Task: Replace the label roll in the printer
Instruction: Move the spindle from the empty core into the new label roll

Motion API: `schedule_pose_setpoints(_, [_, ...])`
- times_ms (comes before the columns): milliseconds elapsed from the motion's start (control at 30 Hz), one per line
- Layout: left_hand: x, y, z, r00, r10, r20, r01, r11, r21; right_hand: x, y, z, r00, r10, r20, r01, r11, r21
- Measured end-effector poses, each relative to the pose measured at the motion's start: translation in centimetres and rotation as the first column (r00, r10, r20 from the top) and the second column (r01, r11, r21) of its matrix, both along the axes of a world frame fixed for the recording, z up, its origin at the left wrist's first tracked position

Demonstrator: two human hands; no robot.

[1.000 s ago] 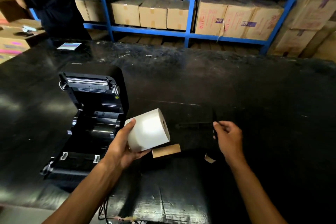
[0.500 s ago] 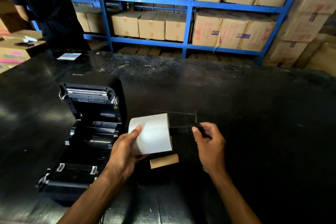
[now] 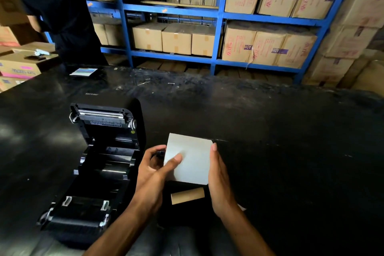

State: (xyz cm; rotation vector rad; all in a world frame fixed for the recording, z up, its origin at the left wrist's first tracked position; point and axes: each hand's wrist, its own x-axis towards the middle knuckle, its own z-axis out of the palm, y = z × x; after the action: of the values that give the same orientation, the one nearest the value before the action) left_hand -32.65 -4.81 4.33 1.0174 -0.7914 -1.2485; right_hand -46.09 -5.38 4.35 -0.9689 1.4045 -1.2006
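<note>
A white label roll (image 3: 191,158) is held sideways between both hands, just right of the black printer (image 3: 99,164), whose lid stands open over a bare roll bay. My left hand (image 3: 153,170) grips the roll's left end, thumb across its face; a black spindle tip (image 3: 160,153) pokes out there by the fingers. My right hand (image 3: 218,181) presses flat against the roll's right end. A bare brown cardboard core (image 3: 187,196) lies on the black table (image 3: 270,151) below the roll.
A person in dark clothes (image 3: 60,12) stands at the table's far left. A small printed card (image 3: 83,71) lies near the far edge. Blue shelving (image 3: 218,14) with cardboard boxes (image 3: 176,39) fills the back. More boxes (image 3: 20,64) sit at left.
My right hand brought the black spindle to the roll and pushed it through the core. The spindle now shows at the roll's left end, and the right palm lies against the right end.
</note>
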Motion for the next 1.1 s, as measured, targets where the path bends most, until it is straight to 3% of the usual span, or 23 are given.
schedule_pose_setpoints(167, [-0.5, -1.0, -0.6, 0.989, 0.029, 0.144, -0.020, 0.998, -0.063, 0.0, -1.2, 0.3, 0.998, -0.044, -0.041, 0.048, 0.993, 0.109])
schedule_pose_setpoints(267, [-0.6, -2.0, -0.8, 0.977, 0.028, 0.213, -0.006, 0.995, -0.104, -0.8, -1.9, 0.2, 0.999, -0.013, 0.037, 0.009, 0.992, 0.124])
schedule_pose_setpoints(467, [-1.4, -3.7, -0.6, 0.965, -0.041, 0.260, 0.071, 0.992, -0.108, -1.8, -3.5, 0.4, 0.984, -0.020, 0.176, 0.014, 0.999, 0.039])
schedule_pose_setpoints(533, [-1.2, -4.3, -0.5, 0.976, -0.119, 0.183, 0.138, 0.986, -0.094, -2.4, -4.0, 0.6, 0.978, -0.035, 0.206, 0.029, 0.999, 0.035])
schedule_pose_setpoints(633, [-0.1, -6.7, -1.2, 0.978, -0.208, -0.034, 0.208, 0.978, 0.022, -3.6, -4.8, 1.0, 0.968, -0.077, 0.238, 0.058, 0.995, 0.084])
schedule_pose_setpoints(667, [0.1, -7.6, -1.7, 0.979, -0.204, -0.026, 0.205, 0.975, 0.089, -4.0, -5.0, 0.9, 0.967, -0.083, 0.240, 0.060, 0.993, 0.099])
schedule_pose_setpoints(733, [0.1, -9.1, -3.6, 0.957, -0.215, 0.192, 0.173, 0.961, 0.214, -4.5, -5.3, 0.6, 0.965, -0.086, 0.249, 0.056, 0.990, 0.127])
schedule_pose_setpoints(767, [0.1, -9.7, -5.1, 0.899, -0.232, 0.371, 0.143, 0.957, 0.252, -4.7, -5.4, 0.3, 0.962, -0.088, 0.258, 0.053, 0.989, 0.140])
schedule_pose_setpoints(800, [0.3, -10.3, -6.7, 0.785, -0.266, 0.559, 0.132, 0.954, 0.269, -4.8, -5.5, 0.0, 0.959, -0.088, 0.271, 0.048, 0.988, 0.149])
schedule_pose_setpoints(867, [0.8, -11.0, -9.6, 0.405, -0.406, 0.819, 0.213, 0.913, 0.347, -4.9, -5.6, -0.7, 0.953, -0.083, 0.292, 0.037, 0.986, 0.161])
schedule_pose_setpoints(933, [1.3, -11.2, -11.4, -0.012, -0.450, 0.893, 0.226, 0.869, 0.441, -5.1, -5.8, -1.3, 0.950, -0.091, 0.299, 0.040, 0.984, 0.172])
schedule_pose_setpoints(967, [1.4, -11.3, -11.9, -0.151, -0.422, 0.894, 0.204, 0.872, 0.446, -5.3, -5.9, -1.6, 0.949, -0.096, 0.302, 0.043, 0.983, 0.176])
schedule_pose_setpoints(1000, [1.5, -11.3, -12.3, -0.216, -0.387, 0.897, 0.187, 0.885, 0.427, -5.3, -6.0, -1.8, 0.948, -0.099, 0.302, 0.045, 0.983, 0.178])
schedule_pose_setpoints(1033, [1.6, -11.3, -12.5, -0.219, -0.367, 0.904, 0.180, 0.895, 0.408, -5.4, -6.1, -2.1, 0.948, -0.099, 0.302, 0.046, 0.983, 0.178])
schedule_pose_setpoints(1100, [1.7, -11.4, -12.6, -0.100, -0.363, 0.926, 0.189, 0.907, 0.376, -5.6, -6.3, -2.5, 0.948, -0.098, 0.302, 0.048, 0.984, 0.169])
